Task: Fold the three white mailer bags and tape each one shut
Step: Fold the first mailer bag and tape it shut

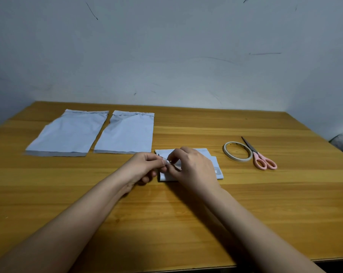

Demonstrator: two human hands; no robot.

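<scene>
Two white mailer bags lie flat and unfolded at the back left of the wooden table, one [68, 133] at the far left and one [127, 133] beside it. A third mailer bag [212, 160], folded small, lies in the middle under my hands; a tape piece [218, 171] sticks near its right edge. My left hand [145, 166] and my right hand [192, 166] meet over its left part, and their fingertips pinch a small piece of clear tape [168, 162] between them. Most of the folded bag is hidden by my right hand.
A roll of tape [237, 151] lies flat to the right of the folded bag. Pink-handled scissors [259, 154] lie shut just right of the roll, blades pointing away. The table [186, 213] meets a grey wall at the back. Its front edge is near my forearms.
</scene>
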